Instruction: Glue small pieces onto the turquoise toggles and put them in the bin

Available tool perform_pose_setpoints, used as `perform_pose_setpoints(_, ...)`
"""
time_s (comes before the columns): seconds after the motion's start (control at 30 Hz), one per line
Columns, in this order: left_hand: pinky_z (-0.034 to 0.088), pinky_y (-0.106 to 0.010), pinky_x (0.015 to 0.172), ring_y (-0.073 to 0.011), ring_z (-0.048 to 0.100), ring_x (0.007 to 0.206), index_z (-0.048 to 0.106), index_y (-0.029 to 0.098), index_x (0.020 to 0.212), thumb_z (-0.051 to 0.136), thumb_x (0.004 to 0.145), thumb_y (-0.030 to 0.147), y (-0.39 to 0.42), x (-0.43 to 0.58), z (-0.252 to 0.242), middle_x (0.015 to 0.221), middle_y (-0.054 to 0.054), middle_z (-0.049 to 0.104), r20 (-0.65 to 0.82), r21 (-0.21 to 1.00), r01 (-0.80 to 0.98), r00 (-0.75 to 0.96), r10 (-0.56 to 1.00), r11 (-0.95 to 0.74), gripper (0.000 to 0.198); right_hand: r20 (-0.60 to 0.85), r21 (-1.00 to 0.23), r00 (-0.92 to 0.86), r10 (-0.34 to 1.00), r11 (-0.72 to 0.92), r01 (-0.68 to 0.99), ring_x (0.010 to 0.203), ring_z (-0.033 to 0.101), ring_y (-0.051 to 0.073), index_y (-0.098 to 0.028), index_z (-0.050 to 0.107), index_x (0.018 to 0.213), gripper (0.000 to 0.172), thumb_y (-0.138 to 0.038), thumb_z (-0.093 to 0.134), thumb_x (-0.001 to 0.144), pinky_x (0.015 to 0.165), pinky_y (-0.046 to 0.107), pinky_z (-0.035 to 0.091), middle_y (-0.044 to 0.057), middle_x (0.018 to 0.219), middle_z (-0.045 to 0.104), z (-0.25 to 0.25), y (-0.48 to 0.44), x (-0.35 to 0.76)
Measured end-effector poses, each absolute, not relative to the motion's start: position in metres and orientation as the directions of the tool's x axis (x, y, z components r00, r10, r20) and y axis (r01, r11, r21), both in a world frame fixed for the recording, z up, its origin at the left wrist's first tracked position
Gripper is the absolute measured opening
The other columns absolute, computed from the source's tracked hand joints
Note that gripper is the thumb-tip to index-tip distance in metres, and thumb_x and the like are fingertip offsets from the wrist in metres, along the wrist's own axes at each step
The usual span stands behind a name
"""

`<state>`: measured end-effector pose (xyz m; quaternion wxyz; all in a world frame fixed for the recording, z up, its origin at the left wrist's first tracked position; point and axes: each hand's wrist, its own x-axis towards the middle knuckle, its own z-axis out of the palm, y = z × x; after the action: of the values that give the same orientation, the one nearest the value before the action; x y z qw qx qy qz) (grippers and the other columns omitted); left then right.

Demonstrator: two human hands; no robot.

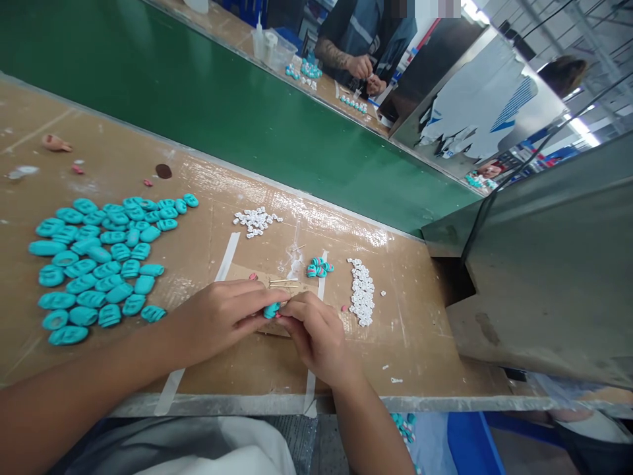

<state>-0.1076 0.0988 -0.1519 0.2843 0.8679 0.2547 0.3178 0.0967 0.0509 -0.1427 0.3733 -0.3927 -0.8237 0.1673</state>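
Between the fingertips of my two hands is a small teal moulded piece with a bit of pink at its right end. My left hand pinches it from the left. Bent and closed, the fingers of my right hand meet its pink end; what they grip there is mostly hidden. Both hands are over a piece of cardboard. Just beyond them lie thin wooden sticks and a little group of teal pieces with pink parts.
Many teal pieces cover the table's left side. Small white parts form a pile and a curved band. Past the table runs a green conveyor belt; across it, a person handles small parts. A metal cabinet stands right.
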Motion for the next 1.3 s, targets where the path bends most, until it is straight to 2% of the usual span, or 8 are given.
perform_pose_setpoints(0.2, 0.053, -0.033, 0.091, -0.018, 0.07, 0.083, 0.06, 0.014, 0.12, 0.041, 0.101, 0.015, 0.1, -0.108, -0.147, 0.091, -0.006, 0.073, 0.471, 0.456, 0.312, 0.71, 0.524, -0.833, 0.027, 0.504, -0.484, -0.442, 0.742, 0.666, 0.567, 0.079, 0.062, 0.016, -0.018, 0.055, 0.111, 0.019, -0.008, 0.051, 0.095, 0.066, 0.026, 0.052, 0.007, 0.088, 0.065, -0.147, 0.053, 0.099)
perform_pose_setpoints(0.47, 0.055, -0.033, 0.09, -0.0173, 0.07, 0.08, 0.06, 0.015, 0.118, 0.04, 0.101, 0.016, 0.099, -0.107, -0.154, 0.089, -0.005, 0.073, 0.512, 0.421, 0.312, 0.693, 0.507, -0.852, 0.026, 0.539, -0.381, -0.468, 0.7, 0.698, 0.606, 0.075, 0.06, 0.015, -0.017, 0.056, 0.109, 0.018, -0.007, 0.05, 0.095, 0.061, 0.025, 0.048, 0.007, 0.086, 0.067, -0.145, 0.052, 0.098)
perform_pose_setpoints(0.57, 0.056, -0.032, 0.086, -0.0172, 0.07, 0.078, 0.06, 0.014, 0.115, 0.038, 0.102, 0.015, 0.099, -0.107, -0.152, 0.086, -0.005, 0.073, 0.55, 0.389, 0.305, 0.68, 0.484, -0.87, 0.026, 0.527, -0.399, -0.467, 0.71, 0.692, 0.602, 0.075, 0.06, 0.014, -0.018, 0.057, 0.107, 0.017, -0.009, 0.048, 0.097, 0.062, 0.025, 0.048, 0.007, 0.086, 0.066, -0.144, 0.052, 0.099)
perform_pose_setpoints(0.67, 0.057, -0.028, 0.081, -0.0167, 0.07, 0.08, 0.06, 0.014, 0.114, 0.037, 0.101, 0.01, 0.1, -0.107, -0.146, 0.089, -0.007, 0.074, 0.577, 0.358, 0.253, 0.696, 0.426, -0.899, 0.026, 0.511, -0.48, -0.452, 0.731, 0.679, 0.555, 0.076, 0.059, 0.014, -0.019, 0.058, 0.105, 0.017, -0.008, 0.049, 0.096, 0.065, 0.026, 0.048, 0.006, 0.087, 0.066, -0.145, 0.052, 0.1)
perform_pose_setpoints(0.77, 0.056, -0.026, 0.077, -0.0167, 0.07, 0.08, 0.06, 0.013, 0.114, 0.039, 0.099, 0.008, 0.102, -0.108, -0.142, 0.09, -0.008, 0.074, 0.582, 0.364, 0.207, 0.711, 0.395, -0.908, 0.025, 0.505, -0.533, -0.447, 0.738, 0.675, 0.511, 0.078, 0.059, 0.014, -0.019, 0.057, 0.106, 0.017, -0.007, 0.053, 0.094, 0.067, 0.027, 0.049, 0.006, 0.087, 0.065, -0.145, 0.051, 0.101)
perform_pose_setpoints(0.97, 0.057, -0.025, 0.075, -0.0168, 0.07, 0.076, 0.059, 0.012, 0.118, 0.04, 0.1, 0.011, 0.099, -0.106, -0.144, 0.084, -0.006, 0.073, 0.524, 0.44, 0.239, 0.714, 0.464, -0.865, 0.026, 0.469, -0.442, -0.495, 0.731, 0.68, 0.585, 0.077, 0.058, 0.015, -0.017, 0.057, 0.107, 0.021, -0.004, 0.049, 0.093, 0.064, 0.026, 0.048, 0.008, 0.089, 0.065, -0.14, 0.049, 0.103)
perform_pose_setpoints(1.13, 0.056, -0.027, 0.084, -0.0174, 0.071, 0.089, 0.056, 0.019, 0.126, 0.042, 0.099, 0.012, 0.094, -0.107, -0.152, 0.1, -0.006, 0.074, 0.437, 0.583, 0.257, 0.7, 0.565, -0.77, 0.032, 0.476, -0.416, -0.507, 0.719, 0.692, 0.59, 0.073, 0.057, 0.014, -0.017, 0.057, 0.104, 0.016, -0.008, 0.047, 0.096, 0.061, 0.025, 0.047, 0.007, 0.086, 0.065, -0.135, 0.049, 0.102)
perform_pose_setpoints(1.3, 0.056, -0.028, 0.082, -0.0181, 0.071, 0.088, 0.055, 0.019, 0.128, 0.04, 0.098, 0.01, 0.094, -0.106, -0.158, 0.098, -0.006, 0.074, 0.459, 0.566, 0.242, 0.702, 0.544, -0.788, 0.034, 0.441, -0.421, -0.511, 0.738, 0.673, 0.608, 0.071, 0.055, 0.014, -0.017, 0.058, 0.101, 0.018, -0.011, 0.042, 0.098, 0.06, 0.025, 0.045, 0.006, 0.083, 0.064, -0.134, 0.049, 0.102)
